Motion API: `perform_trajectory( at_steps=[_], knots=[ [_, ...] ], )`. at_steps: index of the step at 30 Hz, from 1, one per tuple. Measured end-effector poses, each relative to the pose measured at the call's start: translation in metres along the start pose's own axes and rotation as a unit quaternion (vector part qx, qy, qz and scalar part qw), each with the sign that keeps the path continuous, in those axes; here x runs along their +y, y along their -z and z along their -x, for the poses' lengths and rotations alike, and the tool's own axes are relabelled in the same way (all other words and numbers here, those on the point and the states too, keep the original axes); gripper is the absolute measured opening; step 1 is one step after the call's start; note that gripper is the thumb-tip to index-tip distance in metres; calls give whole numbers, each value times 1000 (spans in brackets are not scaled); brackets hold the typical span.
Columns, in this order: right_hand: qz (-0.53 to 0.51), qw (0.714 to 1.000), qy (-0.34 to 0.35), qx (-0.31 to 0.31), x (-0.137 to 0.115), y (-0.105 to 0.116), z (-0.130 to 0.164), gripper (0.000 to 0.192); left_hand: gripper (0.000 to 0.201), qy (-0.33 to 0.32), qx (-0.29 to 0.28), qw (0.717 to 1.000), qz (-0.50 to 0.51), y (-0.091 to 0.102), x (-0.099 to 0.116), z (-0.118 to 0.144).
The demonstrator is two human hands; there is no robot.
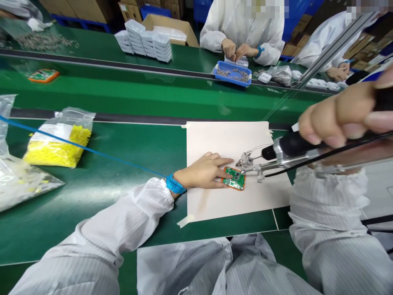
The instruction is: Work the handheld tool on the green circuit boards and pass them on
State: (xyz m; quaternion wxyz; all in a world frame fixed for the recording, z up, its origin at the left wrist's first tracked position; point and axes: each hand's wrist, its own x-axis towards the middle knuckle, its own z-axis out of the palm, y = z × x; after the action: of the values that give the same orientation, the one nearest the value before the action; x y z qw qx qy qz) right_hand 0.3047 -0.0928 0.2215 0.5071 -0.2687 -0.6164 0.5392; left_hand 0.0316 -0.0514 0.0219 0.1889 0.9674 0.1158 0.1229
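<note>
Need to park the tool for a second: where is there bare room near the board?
Bare green table between the yellow-parts bag and the paper mat; also the mat's near edge. Crowded around the circuit board, left hand and tool tip.

illumination is bright, even and overhead, leaving only soft, short shadows under the left hand (205, 172) on the paper sheet (233, 139). the green belt (138, 92) shows a mild sheen. the right hand (340, 114) is oversized and blurred (close to the lens), and straight lines bow toward the frame edges.
</note>
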Motion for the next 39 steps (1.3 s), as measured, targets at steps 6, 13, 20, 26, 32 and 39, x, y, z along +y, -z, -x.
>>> perform_trajectory(
  at_steps=[6, 13, 20, 26, 32, 39],
  knots=[
    [4, 990, 134, -48, 47, -43, -20, 20, 38, -2, -9, 1000, -4, 0, 1, 0],
    [42, 991, 122, -39, 36, -29, -15, 25, 37, -4, -5, 1000, -1, 0, 1, 0],
    [10, 990, 131, -49, 49, -37, -24, 23, 39, -8, -9, 1000, -4, 1, 1, -1],
    [4, 990, 134, -43, 51, -40, -20, 23, 37, -12, -2, 1000, -8, 0, 0, -1],
    [-1, 988, 133, -74, 52, -46, -26, 16, 35, -9, 5, 1000, 1, -1, 0, -1],
    [-13, 991, 117, -63, 62, -69, -19, 17, 37, -9, -4, 1000, 7, 1, -1, 1]
  ],
)
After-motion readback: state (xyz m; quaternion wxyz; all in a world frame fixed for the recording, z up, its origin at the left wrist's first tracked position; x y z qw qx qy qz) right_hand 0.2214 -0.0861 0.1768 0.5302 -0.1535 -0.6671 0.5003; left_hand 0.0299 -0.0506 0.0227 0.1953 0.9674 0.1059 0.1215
